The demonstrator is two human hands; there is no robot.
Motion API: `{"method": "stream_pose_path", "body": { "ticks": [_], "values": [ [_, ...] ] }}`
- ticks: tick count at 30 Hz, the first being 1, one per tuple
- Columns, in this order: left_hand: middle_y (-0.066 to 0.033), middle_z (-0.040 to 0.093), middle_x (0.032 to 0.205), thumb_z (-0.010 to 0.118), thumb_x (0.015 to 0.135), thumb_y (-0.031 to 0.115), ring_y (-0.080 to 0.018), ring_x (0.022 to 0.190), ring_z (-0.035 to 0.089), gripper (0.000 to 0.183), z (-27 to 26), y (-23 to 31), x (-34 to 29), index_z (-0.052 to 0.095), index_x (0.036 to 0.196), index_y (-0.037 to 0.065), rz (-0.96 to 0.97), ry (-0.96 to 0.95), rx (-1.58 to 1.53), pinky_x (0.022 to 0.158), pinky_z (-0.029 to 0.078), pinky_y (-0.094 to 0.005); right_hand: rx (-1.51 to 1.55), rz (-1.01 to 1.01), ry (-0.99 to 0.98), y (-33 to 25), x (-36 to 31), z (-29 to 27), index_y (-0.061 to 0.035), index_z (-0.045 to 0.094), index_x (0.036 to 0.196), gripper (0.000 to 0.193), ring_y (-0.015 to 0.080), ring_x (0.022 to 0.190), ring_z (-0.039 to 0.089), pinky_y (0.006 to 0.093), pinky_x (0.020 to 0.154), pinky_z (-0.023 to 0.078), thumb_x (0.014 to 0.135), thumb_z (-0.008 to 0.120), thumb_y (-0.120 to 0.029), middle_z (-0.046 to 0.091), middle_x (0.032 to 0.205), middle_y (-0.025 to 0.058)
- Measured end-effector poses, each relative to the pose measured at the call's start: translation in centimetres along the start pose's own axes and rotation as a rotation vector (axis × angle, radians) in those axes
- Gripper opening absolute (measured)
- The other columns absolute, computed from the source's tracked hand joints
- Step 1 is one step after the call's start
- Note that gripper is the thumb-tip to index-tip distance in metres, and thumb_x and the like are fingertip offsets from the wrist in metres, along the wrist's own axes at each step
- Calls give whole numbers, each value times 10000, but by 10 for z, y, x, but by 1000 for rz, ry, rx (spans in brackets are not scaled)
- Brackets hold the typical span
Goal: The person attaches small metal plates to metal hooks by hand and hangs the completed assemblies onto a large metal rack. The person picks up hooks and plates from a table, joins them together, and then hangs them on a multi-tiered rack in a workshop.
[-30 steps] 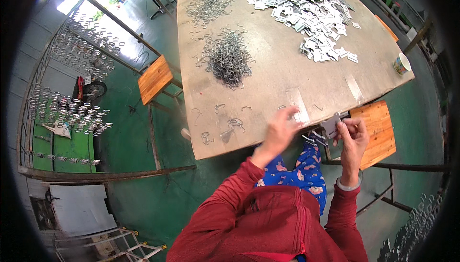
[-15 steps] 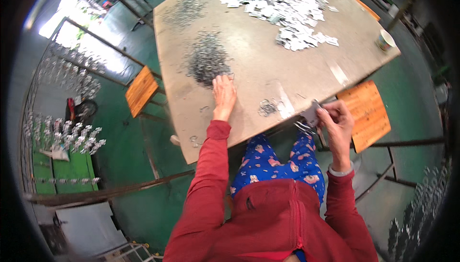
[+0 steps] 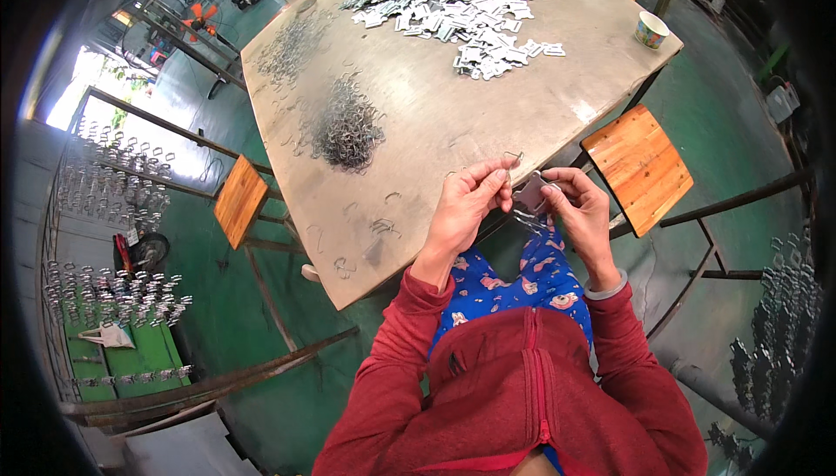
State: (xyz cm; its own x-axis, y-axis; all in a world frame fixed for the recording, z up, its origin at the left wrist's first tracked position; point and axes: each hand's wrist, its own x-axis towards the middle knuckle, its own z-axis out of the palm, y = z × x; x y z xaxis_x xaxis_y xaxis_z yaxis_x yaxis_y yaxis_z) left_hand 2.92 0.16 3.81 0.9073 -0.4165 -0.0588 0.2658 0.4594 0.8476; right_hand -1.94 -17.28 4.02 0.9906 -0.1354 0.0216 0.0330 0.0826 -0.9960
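The left hand point(image 3: 470, 202) pinches a thin, bent, silvery wire piece point(image 3: 520, 158) between thumb and fingertips by the table's near edge, and the right hand point(image 3: 581, 213) grips a flat, grey metal plate point(image 3: 529, 194) just beside it, above the lap. To their left, loose wire pieces point(image 3: 383, 227) lie on the broad, tan tabletop point(image 3: 427, 110); farther off sits a dense, dark heap of bent wire point(image 3: 347, 135), then a wide spread of pale, flat metal plates point(image 3: 475, 10), with a patterned paper cup point(image 3: 651, 30) toward the right corner. The wire piece could drop to the floor, since only fingertips hold it so near the edge; the plate could slip if the thumb eased. Fingers cover the wire's lower part, the right thumb hides some of the plate, and whether the shiny strips point(image 3: 529, 220) below join it I cannot tell
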Motion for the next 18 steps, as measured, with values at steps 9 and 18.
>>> {"method": "stream_pose_path", "body": {
  "ticks": [9, 18],
  "values": [
    [-67, 570, 793, 529, 901, 65, -124, 681, 539, 135, 12, 7, -11, 565, 965, -48, -96, 2, 42, 599, 480, -262, 10, -10, 52, 9, -3, -6, 6, 594, 1014, 173, 33, 623, 543, 177, 494, 413, 853, 610, -55, 634, 769, 18],
    [-7, 574, 894, 566, 891, 133, -75, 816, 508, 156, 21, -13, -3, 605, 967, 2, 76, -22, 271, 775, 396, -205, -79, -70, 25, 6, -12, -5, 12, 623, 939, 106, 55, 701, 582, 194, 598, 467, 847, 606, -37, 644, 798, 27]
  ]
}}
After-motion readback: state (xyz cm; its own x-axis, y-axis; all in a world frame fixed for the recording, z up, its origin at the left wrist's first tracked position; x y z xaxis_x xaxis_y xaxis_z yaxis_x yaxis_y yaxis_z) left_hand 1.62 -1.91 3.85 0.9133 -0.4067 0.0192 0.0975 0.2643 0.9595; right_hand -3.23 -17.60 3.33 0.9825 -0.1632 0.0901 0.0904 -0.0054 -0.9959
